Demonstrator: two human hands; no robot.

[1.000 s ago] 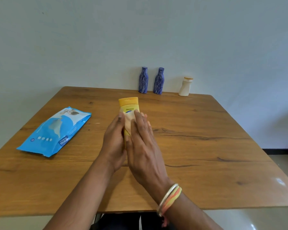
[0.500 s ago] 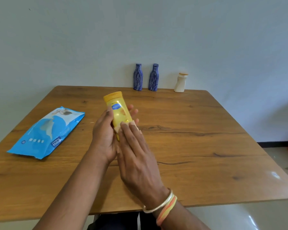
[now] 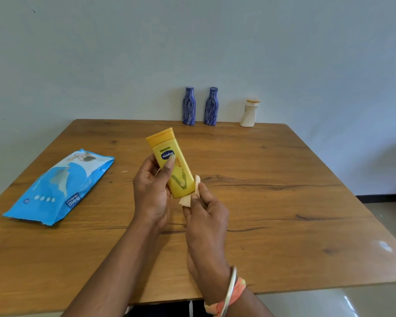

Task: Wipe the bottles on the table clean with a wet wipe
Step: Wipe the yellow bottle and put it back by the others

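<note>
We saw the right hand (image 3: 205, 210) nearest, a metal bangle and an orange thread band (image 3: 232, 291) at its wrist, its fingers curled around a small crumpled pale wet wipe (image 3: 188, 197) that it pressed against the lower end of a yellow plastic lotion bottle with a flat yellow cap and a blue oval label (image 3: 173, 163). Just to the left of it, the left hand (image 3: 151, 191) gripped that bottle from the side, thumb laid across the front near the label, and held it tilted, cap up and away, above the brown wooden table (image 3: 284, 202). Well left of the left hand lay a flat blue and white plastic wipes pack (image 3: 60, 186). Far beyond both hands, at the table's back edge by the pale wall (image 3: 192, 42), stood two dark blue patterned bottles (image 3: 188, 106) (image 3: 211, 106) side by side, and to their right a small white bottle with an orange cap (image 3: 249, 113).
</note>
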